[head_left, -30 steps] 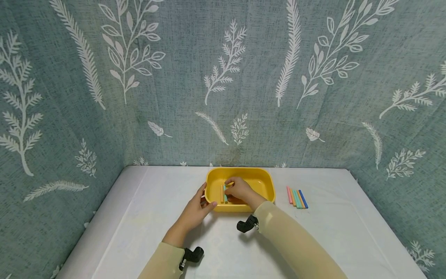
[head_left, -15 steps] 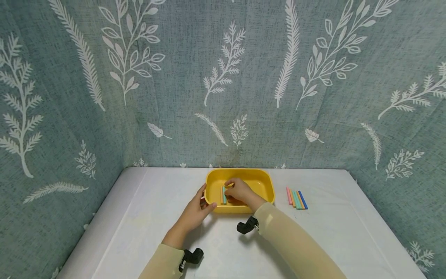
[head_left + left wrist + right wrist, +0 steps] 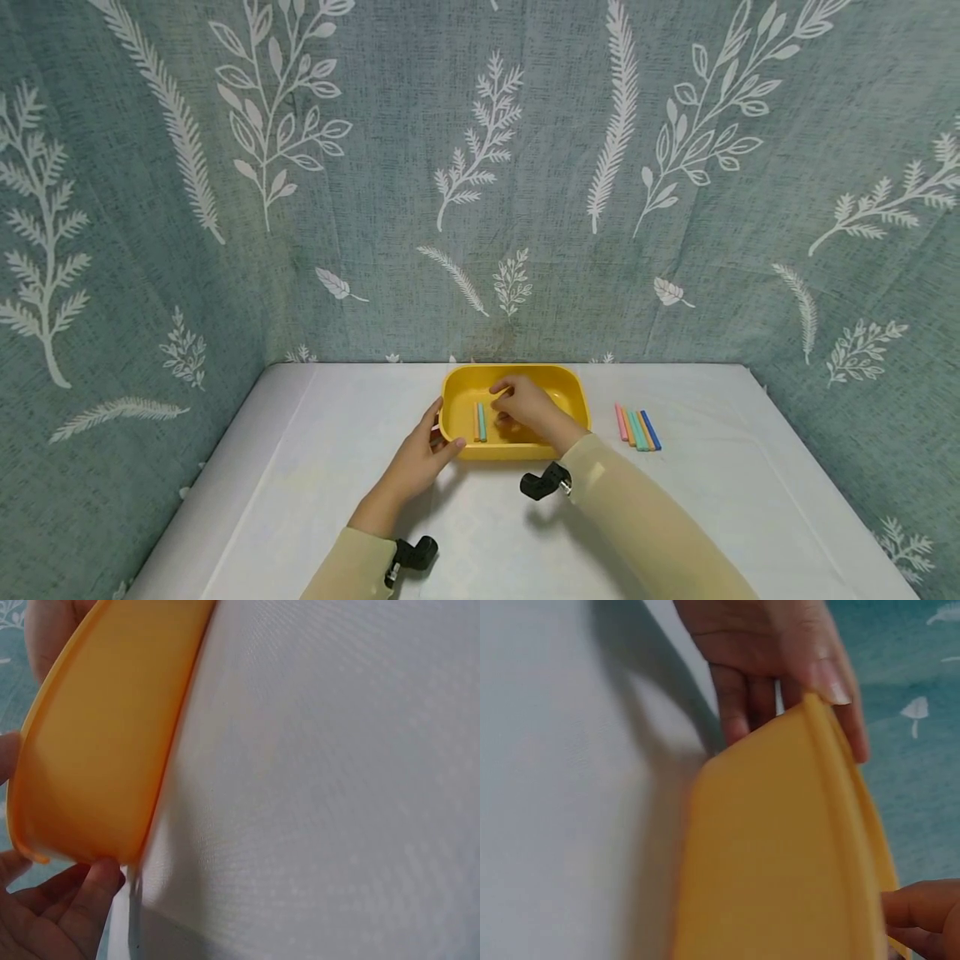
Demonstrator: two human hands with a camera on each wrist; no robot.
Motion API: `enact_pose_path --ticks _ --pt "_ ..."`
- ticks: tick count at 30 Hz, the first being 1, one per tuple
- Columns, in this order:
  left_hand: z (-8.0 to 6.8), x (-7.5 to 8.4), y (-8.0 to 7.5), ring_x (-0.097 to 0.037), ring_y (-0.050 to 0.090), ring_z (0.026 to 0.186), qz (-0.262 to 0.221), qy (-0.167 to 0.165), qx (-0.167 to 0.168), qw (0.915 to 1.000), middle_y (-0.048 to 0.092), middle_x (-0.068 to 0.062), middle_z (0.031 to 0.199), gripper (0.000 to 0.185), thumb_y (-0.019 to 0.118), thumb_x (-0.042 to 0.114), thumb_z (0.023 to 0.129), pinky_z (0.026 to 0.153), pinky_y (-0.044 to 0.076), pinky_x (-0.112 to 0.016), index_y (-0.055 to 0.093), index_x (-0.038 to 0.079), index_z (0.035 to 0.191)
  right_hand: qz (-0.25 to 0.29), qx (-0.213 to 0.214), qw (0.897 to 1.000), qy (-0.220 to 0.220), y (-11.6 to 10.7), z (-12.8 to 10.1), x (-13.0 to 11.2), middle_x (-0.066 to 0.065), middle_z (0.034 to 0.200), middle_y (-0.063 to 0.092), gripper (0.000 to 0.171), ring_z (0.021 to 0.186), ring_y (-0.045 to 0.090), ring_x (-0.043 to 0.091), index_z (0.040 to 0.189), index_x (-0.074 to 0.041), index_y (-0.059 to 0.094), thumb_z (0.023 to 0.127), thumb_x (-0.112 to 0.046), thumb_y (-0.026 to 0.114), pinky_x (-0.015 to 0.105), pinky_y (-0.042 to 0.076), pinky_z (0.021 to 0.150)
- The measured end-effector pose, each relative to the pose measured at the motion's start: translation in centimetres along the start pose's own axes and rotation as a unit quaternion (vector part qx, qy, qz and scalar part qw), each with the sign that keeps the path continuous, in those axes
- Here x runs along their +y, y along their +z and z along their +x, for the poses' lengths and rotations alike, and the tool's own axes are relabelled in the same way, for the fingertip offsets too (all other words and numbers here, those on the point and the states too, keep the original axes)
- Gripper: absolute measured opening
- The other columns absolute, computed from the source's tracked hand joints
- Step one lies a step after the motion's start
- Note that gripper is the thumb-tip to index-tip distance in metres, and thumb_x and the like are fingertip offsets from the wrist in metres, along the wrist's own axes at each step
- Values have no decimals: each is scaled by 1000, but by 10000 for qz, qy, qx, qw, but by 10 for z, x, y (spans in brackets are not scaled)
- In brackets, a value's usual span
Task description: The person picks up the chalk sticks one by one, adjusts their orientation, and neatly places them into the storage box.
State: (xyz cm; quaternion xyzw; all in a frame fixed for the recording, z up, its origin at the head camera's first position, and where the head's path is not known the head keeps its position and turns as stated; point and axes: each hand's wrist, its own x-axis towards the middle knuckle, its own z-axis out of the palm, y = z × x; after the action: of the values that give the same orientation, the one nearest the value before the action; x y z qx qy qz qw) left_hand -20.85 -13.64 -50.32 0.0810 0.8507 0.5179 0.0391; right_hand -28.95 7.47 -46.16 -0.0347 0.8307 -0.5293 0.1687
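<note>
My left hand [image 3: 420, 462] grips the left end of a yellow plastic tray [image 3: 498, 452], thumb over the rim and fingers against the outer wall. In the left wrist view, the fingertips [image 3: 97, 889] press that wall. Inside the tray, toward its left, an orange chalk stick [image 3: 476, 422] and a teal chalk stick [image 3: 482, 423] lie side by side. Just right of them, my right hand [image 3: 528, 410] hovers low in the tray, fingers loosely bent, with nothing visible between them. The right wrist view has the tray's wall covering most of that hand.
Several more chalk sticks [image 3: 638, 428], in pink, orange, teal and blue, lie in a row on the white table [image 3: 720, 500] right of the tray. A leaf-patterned curtain [image 3: 390, 208] rises behind the table and along both sides.
My right hand has let go of the teal chalk stick and drawn slightly to the right, leaving it beside the orange one. The left hand keeps its hold on the tray.
</note>
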Motion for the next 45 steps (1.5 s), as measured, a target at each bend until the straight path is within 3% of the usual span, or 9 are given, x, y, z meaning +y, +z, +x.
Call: enact_pose_path --ticks 12,19,34,40,45 --pt "-3 4 0 -35 50 133 5 -1 23 10000 34 -20 157 83 65 32 99 106 46 -47 13 16 162 -30 -44 9997 -252 -25 -17 -15 19 101 64 26 82 68 29 123 1 64 99 -7 63 41 61 78" --pt "-2 3 0 -35 51 133 84 1 50 10000 33 -21 157 83 65 33 99 106 46 -47 14 16 162 59 -39 9994 -351 -41 -30 -20 15 105 59 32 79 65 23 129 2 61 99 -6 63 47 59 85" --pt "-3 3 1 -34 51 133 207 83 65 9997 35 -19 157 83 66 32 99 106 46 -45 14 15 162 -553 -4 9958 -732 -77 -55 -16 14 112 61 34 89 66 30 132 0 61 100 -12 62 41 61 81" --pt "-2 2 1 -35 51 132 243 101 108 9996 36 -20 156 82 65 32 99 106 47 -45 15 14 162 -719 95 9951 -679 -97 -64 -10 15 116 60 36 98 65 37 134 1 59 100 -12 63 45 59 85" --pt "-3 3 1 -34 51 132 239 105 107 9996 36 -19 156 82 66 32 99 106 47 -45 15 14 162 -985 290 9920 -728 -114 -72 -6 15 116 61 36 97 65 32 132 -1 60 100 -15 64 40 61 80"
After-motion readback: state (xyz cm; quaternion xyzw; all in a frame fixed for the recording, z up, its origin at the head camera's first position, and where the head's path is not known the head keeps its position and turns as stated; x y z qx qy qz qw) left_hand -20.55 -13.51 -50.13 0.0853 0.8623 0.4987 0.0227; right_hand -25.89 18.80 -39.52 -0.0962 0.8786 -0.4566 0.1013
